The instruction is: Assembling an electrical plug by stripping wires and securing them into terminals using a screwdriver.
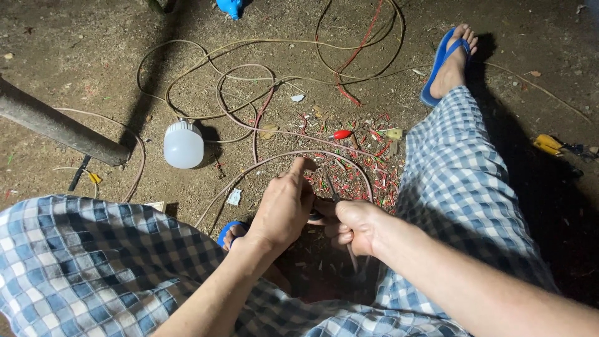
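On the dirt ground lies a white bulb [183, 145], just left of a tangle of pale wires [249, 81] that loop across the middle, with a thin red wire [355, 56] running through the far loops. A dark pipe [59, 128] slants in from the left edge. Red and green scraps [368, 168] of stripped insulation litter the ground ahead of the hands, among them a small red-handled tool [340, 134]. A yellow tool [548, 144] sits well apart at the right, and a blue object [229, 6] shows at the top edge. The person's checked trouser legs frame the view, with a blue sandal [440, 62] on the outstretched right foot. The left hand [284, 209] pinches a pinkish wire [274, 159] between thumb and curled fingers, thumb pointing up. The right hand [352, 226] is closed in a fist around a slim tool [332, 190], its metal tip meeting the wire just beside the left thumb. The wire curves away from the hands over the scraps; the hands hide its held end.
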